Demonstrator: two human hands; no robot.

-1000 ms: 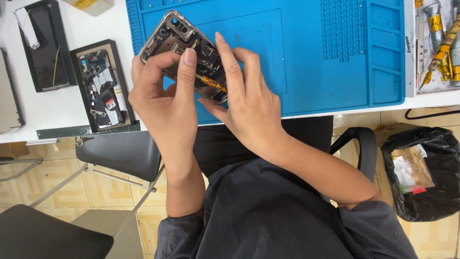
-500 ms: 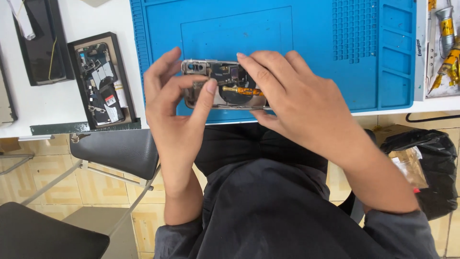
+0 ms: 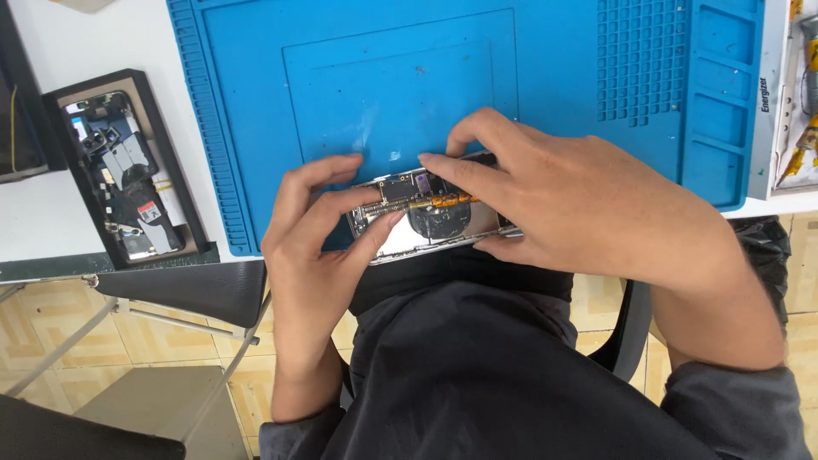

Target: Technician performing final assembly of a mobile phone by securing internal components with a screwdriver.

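Opened phone chassis [image 3: 426,217] lies at the near edge of the blue repair mat [image 3: 554,77], long axis left-right, internals up. Left hand [image 3: 311,230] clasps its left end, thumb on the open face. Right hand [image 3: 588,200] covers the right end, fingers pinching across it; both equally close. Far left of the grip: black tray [image 3: 183,200] holding a second opened phone [image 3: 128,175]. Far right: tool tray [image 3: 797,111], contents partly cut off.
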